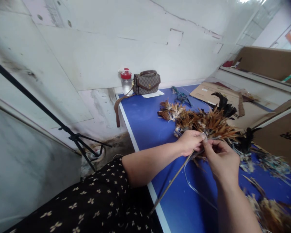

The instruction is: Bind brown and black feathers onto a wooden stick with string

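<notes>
My left hand point(190, 142) is closed around the upper part of a thin tan stick point(172, 182), which slants down past the table edge toward my lap. Close beside it, my right hand point(223, 160) pinches with thumb and forefinger at the tips of my left fingers. What lies in that pinch is too small to make out. A clear, thin strip point(192, 187) hangs in a loop below the hands and trails across the table. Just behind my fingers lies a pile of brown-orange feathers point(191, 119), partly hidden by my hands.
Black feathers point(224, 105), bluish feather bunches point(275, 165) and pale brown feathers point(273, 213) lie on the blue table point(143, 119). A handbag point(147, 82) and a red-lidded bottle point(126, 82) stand at the back. Cardboard point(214, 92) lies at right; a black tripod point(75, 137) stands left.
</notes>
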Tool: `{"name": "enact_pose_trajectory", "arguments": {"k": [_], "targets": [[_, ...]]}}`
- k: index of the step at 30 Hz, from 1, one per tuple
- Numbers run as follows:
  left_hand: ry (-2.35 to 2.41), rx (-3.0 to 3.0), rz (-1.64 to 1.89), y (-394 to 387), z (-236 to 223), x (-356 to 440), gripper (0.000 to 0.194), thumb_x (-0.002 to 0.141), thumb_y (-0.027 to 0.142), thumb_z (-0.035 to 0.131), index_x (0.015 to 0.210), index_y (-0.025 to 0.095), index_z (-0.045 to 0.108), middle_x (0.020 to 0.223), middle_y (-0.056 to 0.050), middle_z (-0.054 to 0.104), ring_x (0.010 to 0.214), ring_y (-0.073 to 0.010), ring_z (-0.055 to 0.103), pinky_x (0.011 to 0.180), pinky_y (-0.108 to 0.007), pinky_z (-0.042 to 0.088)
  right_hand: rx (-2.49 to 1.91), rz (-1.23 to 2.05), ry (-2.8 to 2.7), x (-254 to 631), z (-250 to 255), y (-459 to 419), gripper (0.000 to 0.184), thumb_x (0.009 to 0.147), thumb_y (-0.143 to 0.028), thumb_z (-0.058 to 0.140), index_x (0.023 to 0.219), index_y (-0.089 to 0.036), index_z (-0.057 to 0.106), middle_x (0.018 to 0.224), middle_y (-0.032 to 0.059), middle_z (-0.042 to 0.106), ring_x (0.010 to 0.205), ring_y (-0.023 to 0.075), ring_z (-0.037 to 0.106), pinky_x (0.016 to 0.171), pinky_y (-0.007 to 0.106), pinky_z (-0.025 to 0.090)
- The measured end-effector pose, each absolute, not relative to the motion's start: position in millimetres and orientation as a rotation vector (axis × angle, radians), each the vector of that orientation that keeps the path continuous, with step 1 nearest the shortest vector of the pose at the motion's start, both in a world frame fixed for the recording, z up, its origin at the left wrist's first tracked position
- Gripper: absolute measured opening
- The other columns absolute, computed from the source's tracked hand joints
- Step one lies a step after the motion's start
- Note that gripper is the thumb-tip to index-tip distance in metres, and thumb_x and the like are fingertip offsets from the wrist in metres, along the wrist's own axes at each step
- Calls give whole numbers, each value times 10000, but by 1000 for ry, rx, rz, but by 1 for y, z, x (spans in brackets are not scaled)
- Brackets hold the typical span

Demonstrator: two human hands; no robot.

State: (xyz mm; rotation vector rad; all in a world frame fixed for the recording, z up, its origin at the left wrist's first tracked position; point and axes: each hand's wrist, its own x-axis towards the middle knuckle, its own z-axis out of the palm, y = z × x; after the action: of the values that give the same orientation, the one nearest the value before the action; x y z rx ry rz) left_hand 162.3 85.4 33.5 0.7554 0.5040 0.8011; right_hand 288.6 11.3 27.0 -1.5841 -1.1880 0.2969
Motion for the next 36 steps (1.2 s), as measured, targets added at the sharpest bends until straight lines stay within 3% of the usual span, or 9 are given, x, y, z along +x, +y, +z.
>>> {"name": "enact_pose_trajectory", "arguments": {"k": [6,10,15,21,27,30,36], "targets": [[451,712,840,87,34,158,391,1012,277,859,766,163,576,662,54,486,516,-35,341,498,-174,215,-1578,316,-1162,284,31,7,548,885,-749,898,999,-215,864,878,95,829,679,221,711,638,340,568],[430,697,848,90,34,157,349,1012,240,833,785,151,582,732,20,551,514,-22,350,498,-168,230,-1489,518,-1045,283,27,8,588,797,-788,961,948,-245,793,843,72,793,642,204,684,556,320,555],[404,645,838,89,34,157,291,1034,119,717,784,143,570,760,3,566,503,-16,358,488,-154,231,-1322,703,-869,284,25,11,614,655,-682,1097,890,-222,767,742,-1,709,541,111,542,445,227,415],[294,617,693,89,39,150,289,1032,83,636,770,162,543,743,24,505,481,-19,308,466,-160,211,-1212,751,-783,282,32,11,582,613,-561,1157,867,-193,785,657,-59,599,482,57,404,402,208,283],[186,687,560,90,39,144,176,910,65,703,823,160,583,767,37,485,499,-20,252,463,-154,190,-1235,797,-754,297,33,9,606,550,-548,1184,861,-200,798,630,-73,560,470,54,371,388,208,275],[164,736,509,87,38,144,107,942,123,717,883,146,631,768,36,493,503,-18,231,467,-146,186,-1267,815,-771,310,30,7,621,509,-570,1190,814,-214,782,612,-62,572,457,67,395,383,216,292],[212,813,512,78,39,147,335,926,334,901,875,161,619,765,41,502,527,-17,272,485,-140,205,-1327,808,-775,322,22,2,624,498,-607,1181,806,-209,813,616,-33,616,459,79,413,384,231,282]]}}
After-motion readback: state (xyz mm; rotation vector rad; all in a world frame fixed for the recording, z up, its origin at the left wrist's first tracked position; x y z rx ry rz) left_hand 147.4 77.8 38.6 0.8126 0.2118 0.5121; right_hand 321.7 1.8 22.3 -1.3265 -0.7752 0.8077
